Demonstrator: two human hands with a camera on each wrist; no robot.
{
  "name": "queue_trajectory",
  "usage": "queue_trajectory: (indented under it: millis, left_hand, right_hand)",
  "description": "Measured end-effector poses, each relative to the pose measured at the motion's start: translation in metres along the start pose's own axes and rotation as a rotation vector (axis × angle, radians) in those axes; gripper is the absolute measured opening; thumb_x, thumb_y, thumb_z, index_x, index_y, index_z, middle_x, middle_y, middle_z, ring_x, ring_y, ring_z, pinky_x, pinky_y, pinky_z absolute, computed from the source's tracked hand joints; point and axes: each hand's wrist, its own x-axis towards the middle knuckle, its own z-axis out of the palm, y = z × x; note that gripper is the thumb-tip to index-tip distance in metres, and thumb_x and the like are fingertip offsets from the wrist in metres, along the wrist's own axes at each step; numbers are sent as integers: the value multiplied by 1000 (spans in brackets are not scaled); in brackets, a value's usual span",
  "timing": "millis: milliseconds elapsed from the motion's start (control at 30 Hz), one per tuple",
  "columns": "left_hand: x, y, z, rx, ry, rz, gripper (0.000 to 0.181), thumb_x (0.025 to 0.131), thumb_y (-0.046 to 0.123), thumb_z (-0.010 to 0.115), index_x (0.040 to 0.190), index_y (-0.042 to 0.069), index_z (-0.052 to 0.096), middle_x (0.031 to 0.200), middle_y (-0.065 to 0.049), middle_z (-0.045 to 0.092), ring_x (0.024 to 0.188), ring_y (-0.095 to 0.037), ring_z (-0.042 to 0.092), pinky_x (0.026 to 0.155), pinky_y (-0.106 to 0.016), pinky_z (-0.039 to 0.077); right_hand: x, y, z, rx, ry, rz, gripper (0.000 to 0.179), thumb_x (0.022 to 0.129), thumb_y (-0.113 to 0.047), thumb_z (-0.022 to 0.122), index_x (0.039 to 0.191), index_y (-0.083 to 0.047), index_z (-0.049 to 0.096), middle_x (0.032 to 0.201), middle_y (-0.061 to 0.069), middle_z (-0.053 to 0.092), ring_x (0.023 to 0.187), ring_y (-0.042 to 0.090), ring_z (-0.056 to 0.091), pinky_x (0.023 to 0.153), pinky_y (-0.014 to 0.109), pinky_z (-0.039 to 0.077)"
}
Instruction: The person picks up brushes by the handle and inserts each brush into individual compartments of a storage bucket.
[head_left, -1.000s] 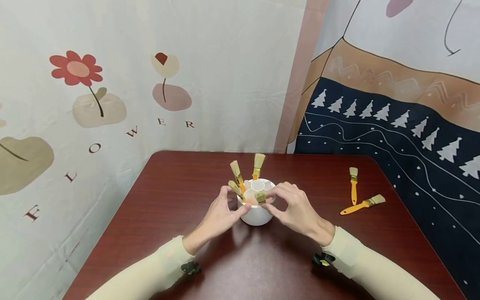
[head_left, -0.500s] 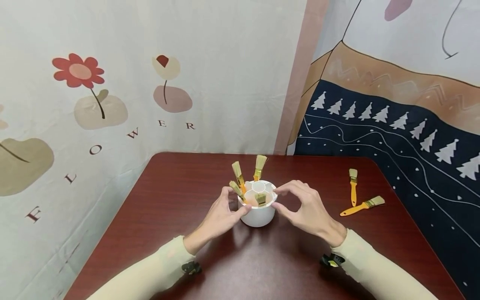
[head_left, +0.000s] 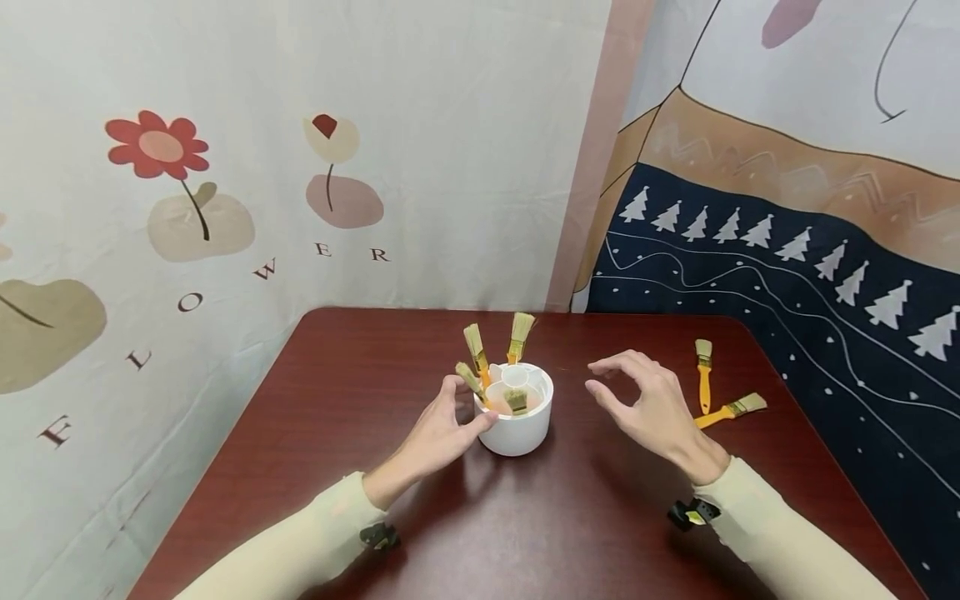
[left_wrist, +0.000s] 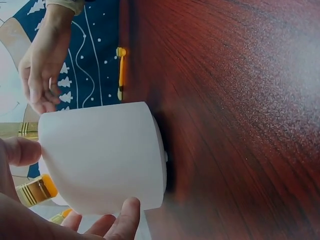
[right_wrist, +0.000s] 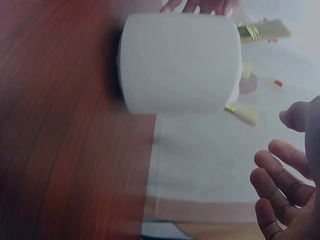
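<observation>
A white round organizer (head_left: 517,433) with inner compartments stands on the table. Several paintbrushes stand in it bristles up: one brush (head_left: 521,335) at the back, two at the left, and a lower brush (head_left: 516,402) near the front. My left hand (head_left: 438,429) holds the organizer's left side, thumb at the front rim and fingers round the wall, as the left wrist view also shows. My right hand (head_left: 654,408) is in the air right of the organizer, thumb and fingers apart, holding nothing. In the right wrist view its fingers (right_wrist: 272,187) are loosely bent, apart from the white wall (right_wrist: 180,65).
Two loose paintbrushes lie at the table's right: an upright-pointing brush (head_left: 703,375) and a slanted brush (head_left: 738,408), its handle end partly behind my right hand. The dark red table (head_left: 360,358) meets a printed cloth backdrop (head_left: 465,167) at its far edge.
My right hand has let go of the front brush, which now rests in the organizer, and has moved right toward the loose brushes. My left hand stays on the organizer.
</observation>
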Motion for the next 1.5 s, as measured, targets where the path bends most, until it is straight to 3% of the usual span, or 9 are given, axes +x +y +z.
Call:
queue_trajectory:
  millis: [233, 467, 767, 967, 1133, 1500]
  left_hand:
    - [2, -2, 0, -11, -7, -9, 55, 106, 35, 82, 146, 10, 54, 155, -23, 73, 145, -43, 74, 122, -66, 57]
    - [1, -4, 0, -29, -18, -15, 50, 108, 33, 78, 148, 13, 55, 158, -20, 71, 148, -44, 71, 124, -67, 55]
    - [7, -5, 3, -62, -18, 14, 53, 110, 28, 72, 159, 16, 57, 164, -15, 68, 152, -41, 68, 128, -66, 52]
    - [10, -5, 6, -89, -8, 34, 53, 111, 22, 63, 163, 15, 57, 165, -15, 67, 152, -40, 69, 128, -63, 54]
    - [13, -5, 6, -83, 10, 42, 53, 112, 23, 59, 164, 16, 59, 164, -11, 69, 152, -36, 70, 129, -62, 53]
    - [14, -7, 5, -26, 15, 26, 54, 114, 26, 54, 167, 28, 61, 168, -2, 69, 160, -30, 62, 132, -62, 46]
  right_hand:
    - [0, 25, -9, -23, 43, 20, 26, 100, -18, 92, 126, -16, 86, 115, 1, 85, 105, 22, 78, 92, 21, 54]
    - [-2, 50, -16, -61, 75, 54, 23, 102, -17, 90, 124, -13, 86, 108, 4, 84, 97, 23, 73, 84, 19, 47]
    - [-3, 80, -17, -107, 60, 102, 24, 104, -18, 87, 126, -9, 86, 115, 11, 83, 99, 32, 76, 85, 30, 48]
    - [-8, 94, -16, -131, -24, 175, 30, 107, -23, 84, 133, -8, 83, 128, 20, 80, 108, 41, 77, 91, 54, 58]
    - [-10, 105, -19, -144, -87, 237, 37, 110, -27, 82, 140, -6, 80, 136, 24, 75, 116, 44, 74, 97, 69, 59]
    - [-13, 130, -28, -190, -147, 323, 43, 111, -27, 78, 145, -1, 75, 143, 29, 73, 121, 48, 73, 98, 73, 60]
